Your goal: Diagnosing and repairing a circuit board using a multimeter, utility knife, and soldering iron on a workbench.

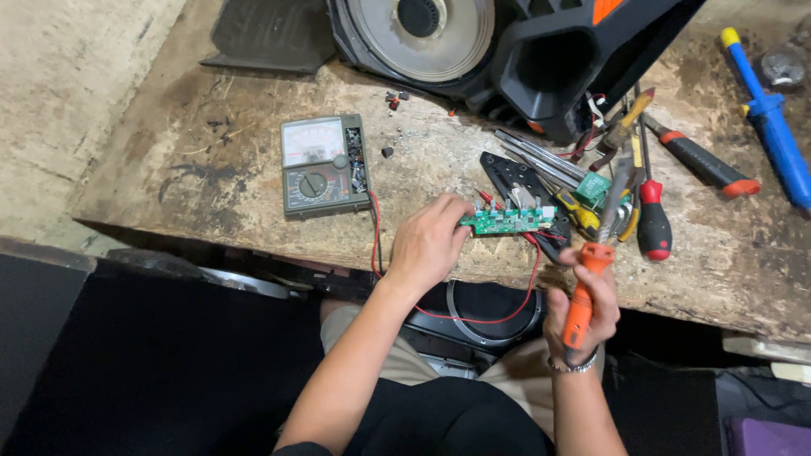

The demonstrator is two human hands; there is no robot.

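My left hand (428, 241) pinches the left end of a small green circuit board (508, 221) just above the worn wooden bench (211, 181). Red and black wires run from the board down toward my lap. My right hand (583, 308) grips the orange handle of a soldering iron (585, 291); its metal tip points up and away, over the pile of tools to the right of the board.
A grey analog multimeter (324, 165) lies left of the board. Screwdrivers with red-black handles (652, 219), pliers and tweezers are heaped at right. A blue tool (773, 127) lies far right. A black speaker housing (473, 42) stands at the back.
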